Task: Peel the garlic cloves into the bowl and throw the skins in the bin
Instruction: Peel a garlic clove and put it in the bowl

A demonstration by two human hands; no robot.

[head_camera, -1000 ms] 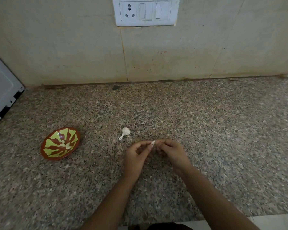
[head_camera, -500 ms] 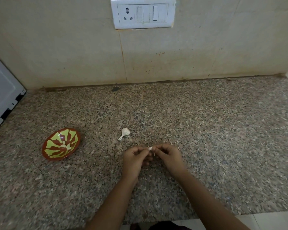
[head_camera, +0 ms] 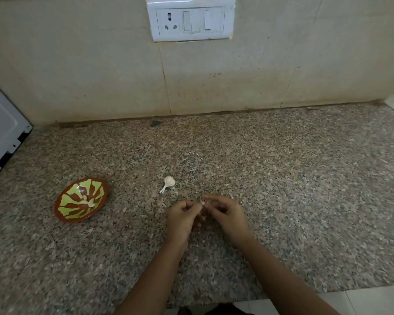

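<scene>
Plainly the job is midway. The shallow brown clay bowl with green painted leaves (head_camera: 68, 202), at about nine o'clock from the hands, holds a few pale peeled cloves (head_camera: 88, 202). A small white papery piece of garlic bulb (head_camera: 169, 181) lies untouched on the speckled granite counter (head_camera: 282, 178) at eleven o'clock, just beyond the fingers.

The left hand (head_camera: 183, 214) and right hand (head_camera: 225, 214) meet fingertip to fingertip above the counter, both curled and pinching one small whitish garlic clove (head_camera: 203, 203) between them. It looks as though skin is being picked off, but the fingers cover most of the clove.

By my judgement, what remains is to finish this clove, drop it in the bowl, work through the bulb piece and gather the skins. No bin is in view, and loose skins cannot be made out against the flecked stone. Both forearms are cut off at six o'clock.
</scene>
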